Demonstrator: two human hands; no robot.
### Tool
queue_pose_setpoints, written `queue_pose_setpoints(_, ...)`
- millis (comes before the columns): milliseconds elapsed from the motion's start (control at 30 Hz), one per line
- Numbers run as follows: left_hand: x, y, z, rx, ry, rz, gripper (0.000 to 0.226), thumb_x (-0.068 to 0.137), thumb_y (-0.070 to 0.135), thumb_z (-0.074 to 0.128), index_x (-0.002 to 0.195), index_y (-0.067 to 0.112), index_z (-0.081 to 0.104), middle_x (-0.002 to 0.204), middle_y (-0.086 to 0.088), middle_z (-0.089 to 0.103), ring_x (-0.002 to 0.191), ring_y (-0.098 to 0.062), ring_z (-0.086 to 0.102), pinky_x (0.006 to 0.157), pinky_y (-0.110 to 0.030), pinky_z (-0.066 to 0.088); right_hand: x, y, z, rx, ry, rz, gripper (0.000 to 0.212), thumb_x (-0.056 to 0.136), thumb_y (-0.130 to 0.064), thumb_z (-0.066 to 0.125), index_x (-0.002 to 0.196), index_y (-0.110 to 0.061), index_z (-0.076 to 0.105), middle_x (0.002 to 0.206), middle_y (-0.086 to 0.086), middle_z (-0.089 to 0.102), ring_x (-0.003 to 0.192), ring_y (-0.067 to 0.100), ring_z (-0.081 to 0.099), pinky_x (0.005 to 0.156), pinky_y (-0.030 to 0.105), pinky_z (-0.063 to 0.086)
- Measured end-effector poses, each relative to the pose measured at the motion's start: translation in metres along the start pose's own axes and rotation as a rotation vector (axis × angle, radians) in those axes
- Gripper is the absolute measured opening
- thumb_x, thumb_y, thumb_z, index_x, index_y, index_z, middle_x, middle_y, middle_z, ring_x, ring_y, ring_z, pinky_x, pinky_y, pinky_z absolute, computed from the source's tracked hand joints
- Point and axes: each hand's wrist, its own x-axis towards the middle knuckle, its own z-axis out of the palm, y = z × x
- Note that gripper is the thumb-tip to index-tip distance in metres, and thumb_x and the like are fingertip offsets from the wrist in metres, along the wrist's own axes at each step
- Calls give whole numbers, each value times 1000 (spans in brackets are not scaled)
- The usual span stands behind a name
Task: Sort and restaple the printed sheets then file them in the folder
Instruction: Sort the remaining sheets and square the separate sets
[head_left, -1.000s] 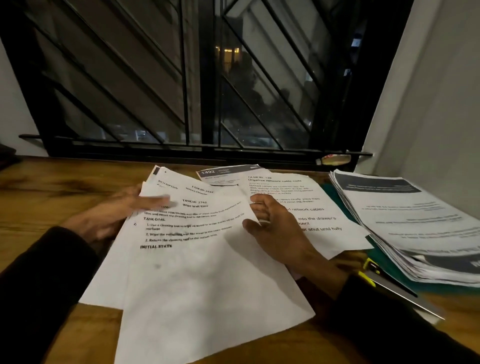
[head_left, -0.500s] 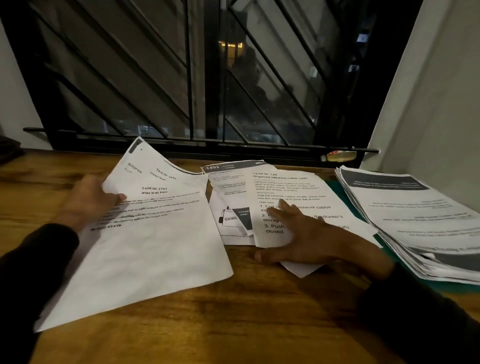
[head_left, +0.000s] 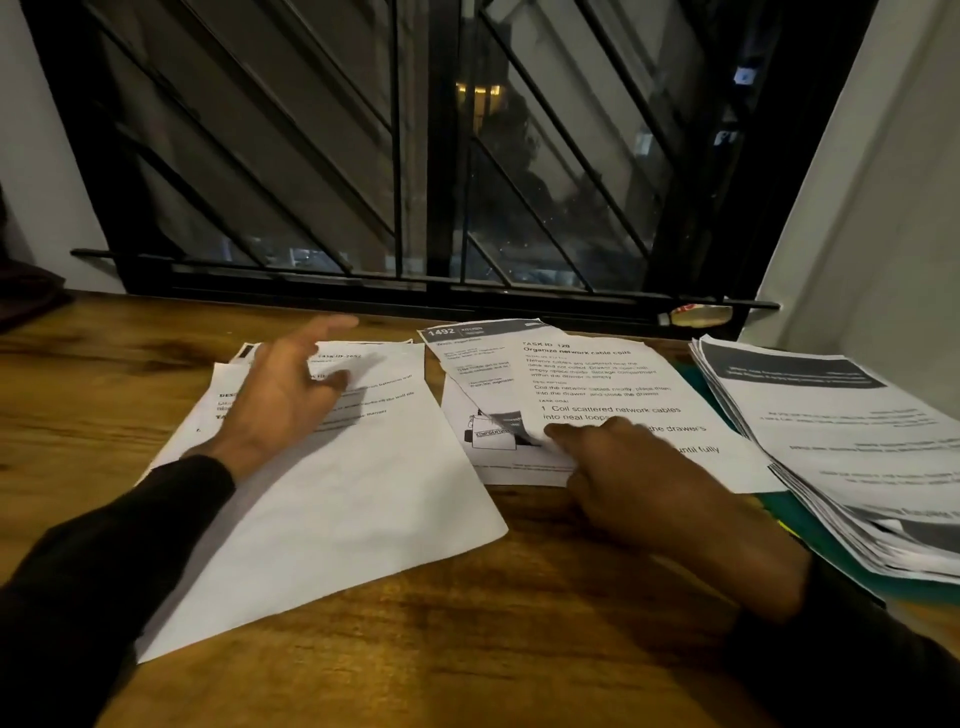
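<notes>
Facing a barred night window (head_left: 415, 156) across a grained wooden desk (head_left: 415, 649). Spreading the left hand (head_left: 283, 400) open, fingers straight, just over two overlapping sheets (head_left: 332, 499) lying flat beneath it. Pressing the right hand (head_left: 660, 488) flat, relaxed, onto the printed sheets (head_left: 597, 384) under and ahead of it, covering their lower lines. Lying just right of that hand, a thick fanned stack (head_left: 841, 436) on a green folder (head_left: 810, 525), mostly hidden; small print blurring, stack running off frame
</notes>
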Motion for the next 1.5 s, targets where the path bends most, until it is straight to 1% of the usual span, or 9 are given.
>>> queue_pose_setpoints(167, -2, 5, 9, -227, -30, -23, 45, 86, -6, 68, 102, 36, 64, 107, 3, 71, 101, -15, 67, 91, -26, 55, 5, 14, 2, 4, 346, 52, 28, 91, -11, 47, 113, -19, 63, 94, 14, 65, 83, 33, 55, 68, 36, 44)
queue_pose_setpoints(300, -9, 30, 14, -605, -120, -280, 20, 90, 4, 65, 110, 6, 68, 104, -12, 74, 90, -19, 73, 85, -32, 60, 4, 14, 0, 103, 518, 28, 30, 94, -14, 48, 120, -17, 64, 82, 8, 62, 72, 24, 50, 59, 31, 41)
queue_pose_setpoints(467, -13, 50, 22, -1025, -342, -571, 39, 87, 36, 63, 115, 9, 64, 105, -14, 75, 96, -29, 73, 83, -36, 60, -22, -40, 6, 164, 408, -261, 36, 95, -23, 48, 130, -25, 56, 111, 4, 69, 91, 24, 65, 79, 40, 55)
queue_pose_setpoints(600, -17, 44, 28, -904, -361, -522, 28, 90, -4, 57, 111, 11, 69, 111, -8, 74, 101, -24, 72, 83, -34, 60, -39, -62, 9, 295, 220, -380, 44, 89, -58, 48, 127, -36, 53, 121, -12, 65, 107, 10, 59, 92, 32, 50)
queue_pose_setpoints(733, -14, 32, 21, -893, -296, -533, 41, 84, -17, 55, 114, 7, 70, 115, -13, 72, 104, -32, 70, 95, -47, 53, -24, -43, 12, 542, 238, -201, 58, 81, -69, 54, 132, -41, 52, 136, -23, 51, 113, -10, 44, 92, 13, 40)
queue_pose_setpoints(1033, -9, 23, 16, -995, -250, -541, 48, 84, -14, 53, 125, 7, 64, 121, -16, 69, 109, -39, 67, 99, -57, 48, 17, 25, 18, 1074, 373, 312, 43, 88, -30, 66, 124, -22, 43, 119, -6, 60, 97, 19, 67, 70, 36, 60)
queue_pose_setpoints(1200, -13, 31, 15, -972, -248, -489, 43, 88, -12, 50, 124, 7, 64, 117, -13, 71, 105, -36, 69, 90, -48, 54, 20, 27, 19, 1359, 445, 342, 23, 90, -18, 65, 112, -14, 58, 102, 2, 73, 83, 24, 73, 71, 51, 59)
queue_pose_setpoints(1367, -11, 25, 16, -969, -176, -509, 40, 91, -7, 54, 125, 11, 64, 119, -8, 72, 110, -31, 68, 96, -48, 51, 20, 34, 12, 1419, 586, 390, 7, 92, -14, 63, 97, -10, 61, 84, 3, 75, 73, 24, 73, 64, 45, 61)
queue_pose_setpoints(1500, -9, 23, 14, -959, -103, -515, 38, 91, -7, 55, 123, 12, 65, 114, -6, 73, 103, -26, 71, 77, -36, 60, 23, 52, 2, 1490, 732, 599, 4, 94, -14, 60, 92, -18, 60, 86, -2, 71, 73, 17, 70, 61, 34, 57)
